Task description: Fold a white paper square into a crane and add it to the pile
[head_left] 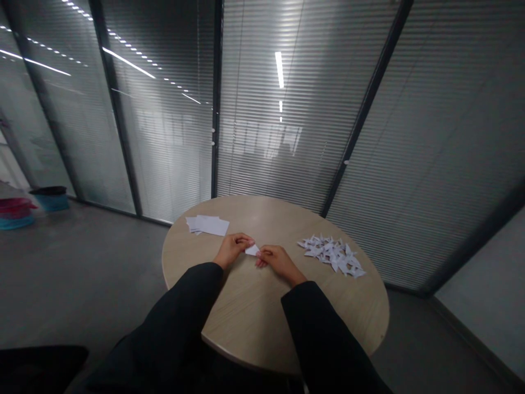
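Observation:
A small folded piece of white paper [252,250] is held between both hands above the round table. My left hand [233,247] pinches its left end with thumb and fingers. At its right end, my right hand [279,261] grips the paper, the fingers closed. Flat white paper sheets [210,225] lie in a loose stack just beyond my left hand. To the right of my right hand spreads a pile of folded white paper pieces [332,254] with pointed tips.
The round wooden table [254,323] stands close to a glass partition with blinds [283,137]. On the floor at far left are a blue bin with a black liner [51,200] and one with a red liner [16,213]. A dark object [41,366] sits at lower left.

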Demonstrator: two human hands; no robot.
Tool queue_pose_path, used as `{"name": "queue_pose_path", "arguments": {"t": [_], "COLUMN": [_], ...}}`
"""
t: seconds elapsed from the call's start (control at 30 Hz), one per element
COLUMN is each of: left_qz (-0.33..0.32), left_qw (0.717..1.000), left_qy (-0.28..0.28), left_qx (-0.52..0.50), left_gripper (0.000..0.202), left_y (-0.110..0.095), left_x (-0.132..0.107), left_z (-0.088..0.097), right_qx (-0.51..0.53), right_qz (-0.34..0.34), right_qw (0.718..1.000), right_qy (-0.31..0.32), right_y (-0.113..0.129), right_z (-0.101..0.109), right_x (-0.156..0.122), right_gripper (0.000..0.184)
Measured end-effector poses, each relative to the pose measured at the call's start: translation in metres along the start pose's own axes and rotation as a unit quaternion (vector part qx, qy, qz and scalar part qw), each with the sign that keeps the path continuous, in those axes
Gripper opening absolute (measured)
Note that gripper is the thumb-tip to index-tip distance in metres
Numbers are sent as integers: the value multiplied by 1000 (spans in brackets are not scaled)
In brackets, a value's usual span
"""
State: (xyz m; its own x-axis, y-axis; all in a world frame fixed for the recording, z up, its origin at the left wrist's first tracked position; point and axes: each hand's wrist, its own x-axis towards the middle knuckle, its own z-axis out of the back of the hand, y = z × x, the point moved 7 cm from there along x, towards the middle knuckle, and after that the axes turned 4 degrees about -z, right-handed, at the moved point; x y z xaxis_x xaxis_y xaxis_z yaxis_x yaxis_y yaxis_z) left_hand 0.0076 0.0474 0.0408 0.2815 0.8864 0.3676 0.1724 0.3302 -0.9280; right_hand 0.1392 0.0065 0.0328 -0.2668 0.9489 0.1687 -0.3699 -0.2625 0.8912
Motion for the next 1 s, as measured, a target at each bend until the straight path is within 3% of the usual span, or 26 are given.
{"name": "queue_pose_path", "arguments": {"t": [0.3, 0.47, 0.7, 0.87, 1.0], "left_qz": [-25, 2, 2, -43, -69], "left_qw": [999, 999, 1000, 995, 990], "left_qy": [7, 45, 7, 51, 85], "left_qx": [24, -23, -17, 74, 93], "left_gripper": [32, 53, 46, 41, 40], "left_y": [-1, 5, 5, 4, 5], "left_x": [-2, -1, 1, -2, -4], "left_z": [0, -6, 0, -6, -11], "right_qx": [20, 25, 31, -42, -67], "right_qz": [1, -2, 10, 50, 68], "right_qw": [1000, 999, 998, 991, 987], "right_qy": [-5, -44, -59, -119, -132], "right_y": [-2, -7, -10, 2, 9], "right_z": [0, 7, 8, 15, 17], "right_x": [0, 3, 3, -1, -2], "right_gripper": [38, 35, 30, 25, 21]}}
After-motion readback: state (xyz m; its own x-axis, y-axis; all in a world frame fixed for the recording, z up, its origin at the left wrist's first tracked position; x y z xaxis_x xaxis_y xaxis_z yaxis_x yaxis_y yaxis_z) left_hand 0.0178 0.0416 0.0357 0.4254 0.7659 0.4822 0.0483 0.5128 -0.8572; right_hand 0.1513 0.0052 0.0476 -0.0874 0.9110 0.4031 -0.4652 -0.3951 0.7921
